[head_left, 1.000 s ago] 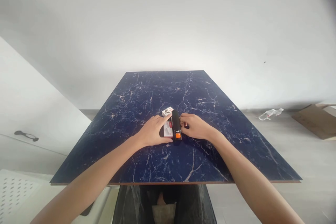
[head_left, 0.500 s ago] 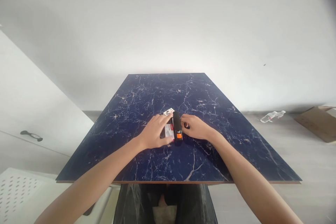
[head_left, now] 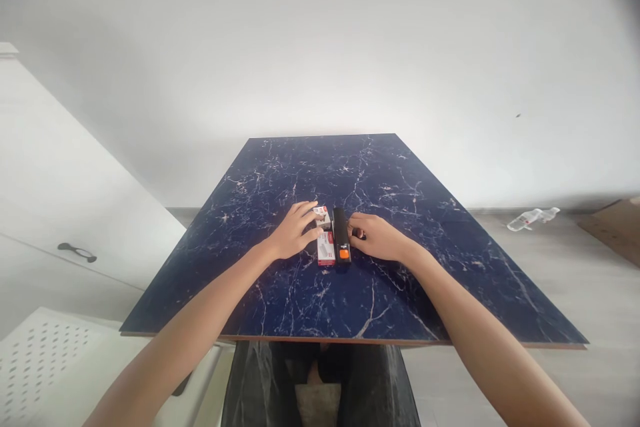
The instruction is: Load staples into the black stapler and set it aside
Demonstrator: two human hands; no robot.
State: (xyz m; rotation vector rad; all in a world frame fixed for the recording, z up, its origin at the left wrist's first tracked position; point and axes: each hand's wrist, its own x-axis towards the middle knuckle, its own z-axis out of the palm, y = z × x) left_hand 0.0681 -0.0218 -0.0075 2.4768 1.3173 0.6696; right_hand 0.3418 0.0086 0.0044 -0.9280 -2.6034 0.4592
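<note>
A black stapler (head_left: 341,230) with an orange patch at its near end lies lengthwise on the dark blue table. Along its left side sit a red-and-white staple box (head_left: 326,250) and, behind that, a small white box (head_left: 323,215). My left hand (head_left: 294,230) has its fingers spread, with thumb and fingertips at the left side of the small box; whether they touch it I cannot tell. My right hand (head_left: 377,237) is curled against the stapler's right side. Something dark shows inside its bent fingers, too hidden to name.
The blue marbled table (head_left: 310,167) reaches back to a pale wall. A white cabinet (head_left: 55,180) with a dark handle stands left, above a white perforated surface (head_left: 45,360). On the floor at right are a clear plastic bottle (head_left: 533,219) and a cardboard box (head_left: 613,230).
My left hand has drawn its thumb back from the near end of the staple box, uncovering both boxes. My right hand stays beside the stapler. The whole view has shifted slightly.
</note>
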